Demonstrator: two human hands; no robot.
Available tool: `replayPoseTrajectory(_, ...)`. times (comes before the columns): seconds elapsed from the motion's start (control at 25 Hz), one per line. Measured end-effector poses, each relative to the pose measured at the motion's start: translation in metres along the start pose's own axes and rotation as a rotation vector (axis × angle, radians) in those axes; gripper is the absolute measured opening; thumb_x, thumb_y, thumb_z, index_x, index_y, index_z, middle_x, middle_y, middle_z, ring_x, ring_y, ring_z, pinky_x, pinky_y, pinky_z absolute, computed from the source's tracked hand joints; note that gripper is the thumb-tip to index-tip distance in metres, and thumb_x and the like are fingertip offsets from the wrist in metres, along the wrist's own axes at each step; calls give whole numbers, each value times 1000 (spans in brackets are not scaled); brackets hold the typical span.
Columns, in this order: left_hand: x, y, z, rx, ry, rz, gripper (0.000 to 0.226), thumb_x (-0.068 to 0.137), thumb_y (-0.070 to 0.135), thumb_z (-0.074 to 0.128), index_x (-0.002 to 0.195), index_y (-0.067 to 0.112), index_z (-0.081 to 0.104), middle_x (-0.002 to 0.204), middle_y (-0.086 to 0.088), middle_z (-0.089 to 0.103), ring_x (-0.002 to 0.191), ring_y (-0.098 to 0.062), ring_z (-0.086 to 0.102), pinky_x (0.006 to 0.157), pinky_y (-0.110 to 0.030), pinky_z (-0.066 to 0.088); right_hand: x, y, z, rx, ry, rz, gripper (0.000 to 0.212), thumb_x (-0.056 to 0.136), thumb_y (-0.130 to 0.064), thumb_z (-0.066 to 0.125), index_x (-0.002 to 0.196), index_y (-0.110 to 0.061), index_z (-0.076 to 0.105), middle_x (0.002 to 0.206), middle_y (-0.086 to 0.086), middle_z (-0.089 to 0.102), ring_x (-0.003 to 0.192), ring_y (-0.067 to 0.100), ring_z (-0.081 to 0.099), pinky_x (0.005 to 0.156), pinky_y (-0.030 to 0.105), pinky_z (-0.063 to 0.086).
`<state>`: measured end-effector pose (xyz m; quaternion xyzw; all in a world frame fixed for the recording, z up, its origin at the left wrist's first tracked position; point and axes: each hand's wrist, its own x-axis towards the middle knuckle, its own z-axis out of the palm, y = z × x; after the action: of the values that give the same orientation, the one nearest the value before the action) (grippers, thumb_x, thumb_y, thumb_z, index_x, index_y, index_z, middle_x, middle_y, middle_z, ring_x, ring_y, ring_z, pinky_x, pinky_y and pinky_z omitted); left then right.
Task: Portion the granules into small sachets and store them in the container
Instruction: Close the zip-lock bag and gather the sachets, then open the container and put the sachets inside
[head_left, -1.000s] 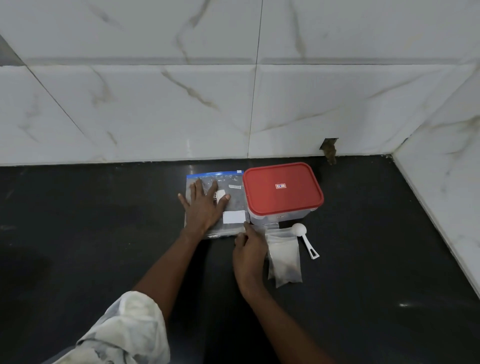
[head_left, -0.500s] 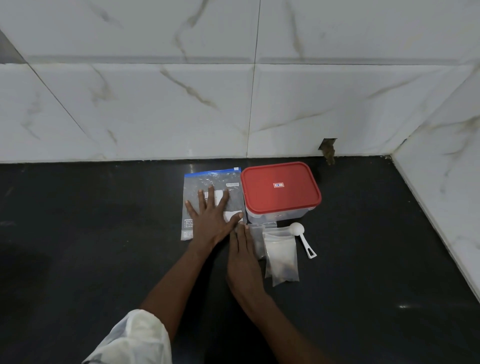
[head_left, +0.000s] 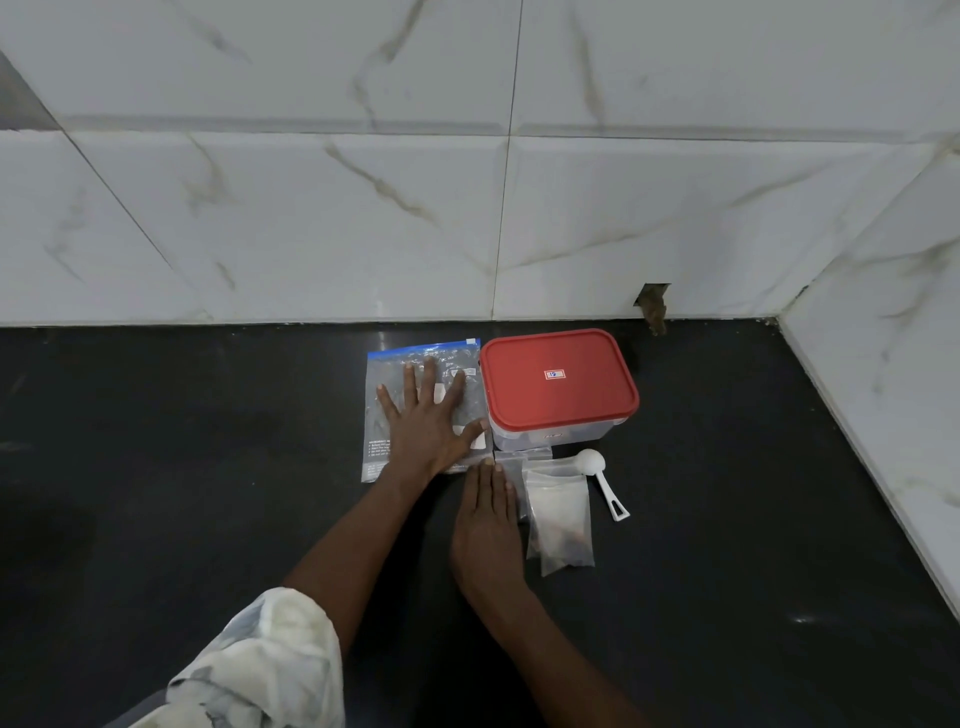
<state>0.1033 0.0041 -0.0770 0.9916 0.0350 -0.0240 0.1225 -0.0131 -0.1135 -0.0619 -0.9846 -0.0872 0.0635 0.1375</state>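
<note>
The person leans over a black counter (head_left: 208, 467) that runs back to a white marble-tiled wall (head_left: 311, 208). Both arms reach forward, and the left forearm comes out of a pale patterned sleeve (head_left: 260, 665) pushed up near the elbow.

The left hand (head_left: 423, 423) lies palm down on a large clear zip bag (head_left: 382, 374) with a blue strip along its far edge. Its fingers are straight and spread wide. The thumb stretches out to the right, toward the base of the container (head_left: 550, 439). The hand presses flat on the bag and grasps nothing. I cannot tell what is inside the bag under the hand.

The right hand (head_left: 488, 525) rests palm down on the counter just nearer than the bag. Its fingers are straight and held close together, pointing away from the person. The fingertips come up to the bag's near edge, and this hand also grasps nothing.

Just to the right of that hand lie the small sachets (head_left: 561, 514), clear little bags overlapping one another on the counter. The top one holds something whitish with a darker patch low down. Their far ends reach toward the container, a clear tub with its red lid (head_left: 558, 387) on, standing right beside the zip bag. A white plastic scoop (head_left: 602, 480) lies on the counter near the container. Its bowl sits by the far corner of the sachets, and its handle angles toward the person and to the right.
</note>
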Motion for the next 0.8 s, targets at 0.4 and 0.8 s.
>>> replayPoseTrajectory(0.4, -17, -1, -10, -93, 38, -92, 87, 84, 80, 3, 160, 39, 16, 170, -9, -2, 156, -32, -10, 113, -61, -22, -24, 11, -17, 115, 152, -186, 61, 76, -13, 33, 136, -5, 41, 139, 16, 57, 133, 28, 50, 113, 36, 18)
replayPoseTrajectory(0.8, -41, 69, -84, -988, 139, -145, 46, 109, 36, 38, 146, 12, 52, 147, -3, 55, 134, -16, 50, 115, -30, 36, 46, 131, -136, 602, 462, 296, 40, 103, -13, 43, 143, -9, 48, 153, 15, 40, 143, 25, 35, 114, 30, 24)
